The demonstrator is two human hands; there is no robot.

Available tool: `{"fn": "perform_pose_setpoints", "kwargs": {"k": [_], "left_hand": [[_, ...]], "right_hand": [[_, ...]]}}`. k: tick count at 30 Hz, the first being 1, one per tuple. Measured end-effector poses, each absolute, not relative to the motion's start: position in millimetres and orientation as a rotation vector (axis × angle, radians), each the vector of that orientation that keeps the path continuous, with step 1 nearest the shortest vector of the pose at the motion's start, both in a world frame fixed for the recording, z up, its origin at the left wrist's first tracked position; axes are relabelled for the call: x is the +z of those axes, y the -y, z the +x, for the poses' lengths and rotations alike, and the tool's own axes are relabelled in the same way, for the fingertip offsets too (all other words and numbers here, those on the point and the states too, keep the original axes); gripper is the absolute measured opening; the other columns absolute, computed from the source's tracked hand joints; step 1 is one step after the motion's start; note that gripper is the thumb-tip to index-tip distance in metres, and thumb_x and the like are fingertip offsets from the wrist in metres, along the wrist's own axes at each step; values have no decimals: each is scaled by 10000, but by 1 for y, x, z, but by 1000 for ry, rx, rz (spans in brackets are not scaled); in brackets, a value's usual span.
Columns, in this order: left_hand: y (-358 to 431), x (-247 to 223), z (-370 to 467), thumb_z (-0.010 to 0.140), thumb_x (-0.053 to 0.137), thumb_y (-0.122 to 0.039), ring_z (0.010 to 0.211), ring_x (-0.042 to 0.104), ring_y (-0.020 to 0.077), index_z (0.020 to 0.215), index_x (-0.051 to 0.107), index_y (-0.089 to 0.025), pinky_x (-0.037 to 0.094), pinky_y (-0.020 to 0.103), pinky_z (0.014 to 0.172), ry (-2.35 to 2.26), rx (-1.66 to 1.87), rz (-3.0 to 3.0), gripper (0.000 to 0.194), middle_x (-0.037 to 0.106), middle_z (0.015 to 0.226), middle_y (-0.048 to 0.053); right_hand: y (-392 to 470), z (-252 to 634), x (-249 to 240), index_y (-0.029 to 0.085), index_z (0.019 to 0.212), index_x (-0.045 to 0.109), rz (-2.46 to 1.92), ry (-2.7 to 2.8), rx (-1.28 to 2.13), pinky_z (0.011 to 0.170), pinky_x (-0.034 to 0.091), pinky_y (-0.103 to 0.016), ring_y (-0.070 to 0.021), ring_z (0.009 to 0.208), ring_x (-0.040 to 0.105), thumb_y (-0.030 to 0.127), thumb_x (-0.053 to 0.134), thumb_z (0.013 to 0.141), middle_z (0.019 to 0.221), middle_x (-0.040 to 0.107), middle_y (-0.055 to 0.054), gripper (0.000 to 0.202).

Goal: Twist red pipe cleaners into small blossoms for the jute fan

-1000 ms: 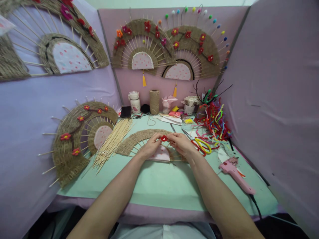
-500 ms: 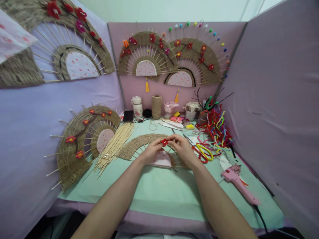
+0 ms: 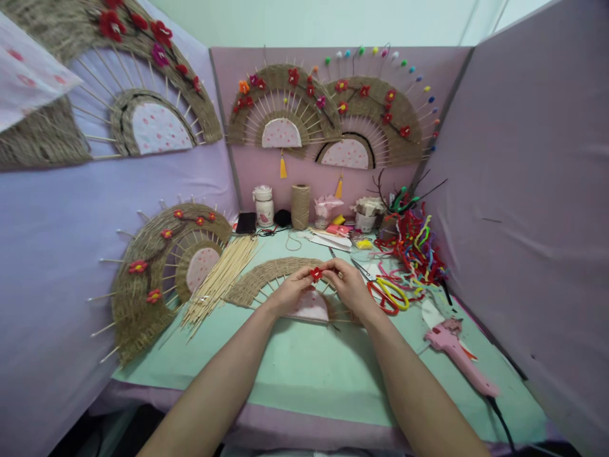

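- We hold the red flower [image 3: 316, 274] between our two hands, over the far part of the woven fan [image 3: 259, 277] that lies before us on the green table cover [image 3: 304, 374].
- The relation that counts is flower over fan: from our view the flower sits just beyond the pale spotted panel [image 3: 310, 307], near the fan's middle. Whether it touches the weave or hangs clear of it, we cannot tell.
- The fan's long axis runs left to right across our front, its arched band away from us and its straight edge towards us.
- Neither hand is clearly nearer — the left hand [image 3: 291, 292] comes in from the flower's left, the right hand [image 3: 346, 284] from its right.
- Our left thumb and fingertips are together, pinched on the flower's left side.
- Our right fingertips close on its right side, with the other fingers loosely curled; just how they meet behind the petals is too small to make out.
- Just beside our right hand lie the scissors [image 3: 398, 303] with red and yellow handles; the pink glue gun [image 3: 459, 357] rests farther right — well apart from both hands.
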State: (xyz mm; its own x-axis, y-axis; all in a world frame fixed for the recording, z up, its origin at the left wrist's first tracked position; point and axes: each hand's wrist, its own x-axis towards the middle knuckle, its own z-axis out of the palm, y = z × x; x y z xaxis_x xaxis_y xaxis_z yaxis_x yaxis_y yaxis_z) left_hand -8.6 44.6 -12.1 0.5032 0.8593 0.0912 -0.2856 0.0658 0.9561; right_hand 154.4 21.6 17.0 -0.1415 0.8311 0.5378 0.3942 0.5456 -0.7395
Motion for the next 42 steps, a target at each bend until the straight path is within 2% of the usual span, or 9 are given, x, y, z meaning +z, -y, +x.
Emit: {"fn": "perform_pose_setpoints", "kwargs": {"k": [5,11,17,22,30,36,42], "left_hand": [[-47,-15,-10,723,645,-325,677,461,80,903,602,-192,373,214,653,-606,927,1182,228,515,849,-6],[-40,-6,-11,711,663,-326,750,486,105,871,609,-188,383,219,668,-524,899,1151,218,510,828,6],[-39,-5,-13,709,659,-378,703,480,101,878,611,-171,367,228,655,-541,775,1256,272,516,813,8],[-41,-7,-16,770,561,-440,655,452,113,887,594,-170,350,229,613,-726,691,1593,296,509,737,-5],[-36,4,-14,852,411,-362,718,462,132,843,539,-174,373,246,673,-799,719,1847,228,492,740,-13],[-35,7,-14,860,396,-300,805,472,148,831,543,-171,372,263,751,-784,664,2053,197,508,820,4],[-34,7,-16,872,387,-328,836,484,154,859,558,-179,377,264,785,-763,621,2102,227,525,859,11]], "right_hand": [[-22,156,17,193,806,630,-1041,1737,544,705,427,-277,-161,760,570,243,527,807,805,641,-31,115],[-25,163,19,195,946,638,-982,1590,867,761,444,-283,-162,835,589,296,542,796,903,659,-36,205],[-18,166,29,167,815,654,-996,1674,1027,657,428,-250,-139,703,559,343,577,770,767,642,-20,197],[-18,170,30,153,733,639,-1096,1785,950,602,395,-233,-126,640,522,332,580,762,679,612,-7,191],[-21,172,25,162,740,598,-1108,1909,797,607,376,-226,-123,651,496,325,508,812,685,583,0,200],[-18,174,28,162,735,574,-1123,2042,746,635,374,-231,-134,703,501,329,487,830,727,579,-9,211],[-17,174,29,156,732,577,-1136,2042,856,624,374,-232,-130,679,497,339,491,827,709,574,-3,224]]}}
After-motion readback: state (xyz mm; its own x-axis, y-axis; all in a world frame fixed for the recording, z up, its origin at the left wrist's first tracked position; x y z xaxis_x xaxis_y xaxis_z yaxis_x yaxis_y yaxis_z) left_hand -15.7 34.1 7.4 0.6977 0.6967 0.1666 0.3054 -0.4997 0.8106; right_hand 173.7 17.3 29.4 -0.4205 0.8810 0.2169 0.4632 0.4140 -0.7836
